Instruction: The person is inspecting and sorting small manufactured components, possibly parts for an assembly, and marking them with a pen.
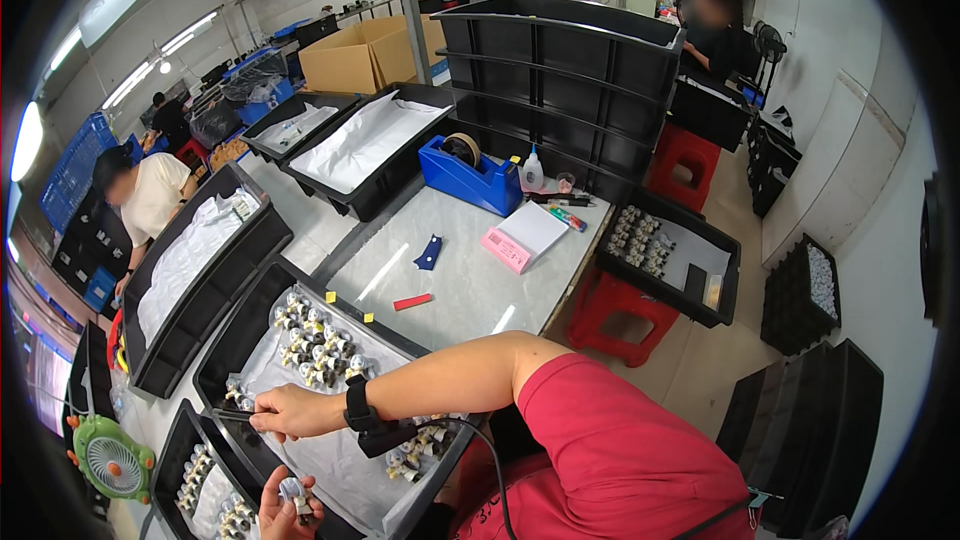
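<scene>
My left hand (272, 508) is closed around a small white-and-grey figurine (294, 492) at the lower edge. My right hand (292, 413) reaches across from the right, just above it, with its fingers pinched on a thin dark stick-like tool (234, 414), whose kind I cannot make out. Both hands are over the left part of a black tray (215, 358) lined with white sheet. Rows of similar figurines (318, 345) stand in that tray, and more lie under my right forearm, partly hidden. A second tray (168, 450) of figurines sits at the lower left.
On the grey tabletop (400, 275) are a blue tape dispenser (470, 175), a notepad (530, 232), a red strip (412, 301) and a dark blue piece (428, 252). Tall stacked black crates (560, 70) rise behind. A tray (720, 275) rests on a red stool (620, 320). A green fan (112, 458) stands left.
</scene>
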Tool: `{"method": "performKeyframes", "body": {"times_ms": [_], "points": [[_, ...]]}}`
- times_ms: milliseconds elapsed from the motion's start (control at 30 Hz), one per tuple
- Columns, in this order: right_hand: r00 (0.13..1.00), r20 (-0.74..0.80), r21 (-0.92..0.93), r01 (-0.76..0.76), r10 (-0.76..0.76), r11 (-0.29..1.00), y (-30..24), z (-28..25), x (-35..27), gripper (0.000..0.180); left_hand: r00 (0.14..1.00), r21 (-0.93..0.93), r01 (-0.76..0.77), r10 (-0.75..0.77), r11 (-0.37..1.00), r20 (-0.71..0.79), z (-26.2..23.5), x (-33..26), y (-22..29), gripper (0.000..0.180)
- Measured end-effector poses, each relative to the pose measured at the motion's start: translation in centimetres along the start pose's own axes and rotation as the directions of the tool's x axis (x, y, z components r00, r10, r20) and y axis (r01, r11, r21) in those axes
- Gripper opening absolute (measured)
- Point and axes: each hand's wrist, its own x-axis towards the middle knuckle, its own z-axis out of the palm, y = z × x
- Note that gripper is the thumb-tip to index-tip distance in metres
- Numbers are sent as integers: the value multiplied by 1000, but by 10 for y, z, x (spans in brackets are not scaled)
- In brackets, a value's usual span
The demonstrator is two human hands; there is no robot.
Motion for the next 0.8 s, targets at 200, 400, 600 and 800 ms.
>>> {"method": "performKeyframes", "body": {"times_ms": [200, 400, 600, 800], "points": [[1000, -16, -24, -8, 7, 1000, 2, -1, 1, 27, 1000, -12, 7, -7, 1000, 12, -3, 1, 0, 54], [1000, 5, -53, -16, 16, 998, 5, 0, 0, 27, 1000, -19, -5, 4, 1000, -14, -1, 0, 0, 48], [1000, 22, -93, -15, 17, 996, 5, 0, -3, 27, 1000, -58, -15, 16, 998, 7, -10, 0, -4, 36], [1000, -5, -87, -8, 8, 996, 1, -2, -3, 25, 998, -43, -32, 30, 999, -52, -14, -1, -7, 33]]}}
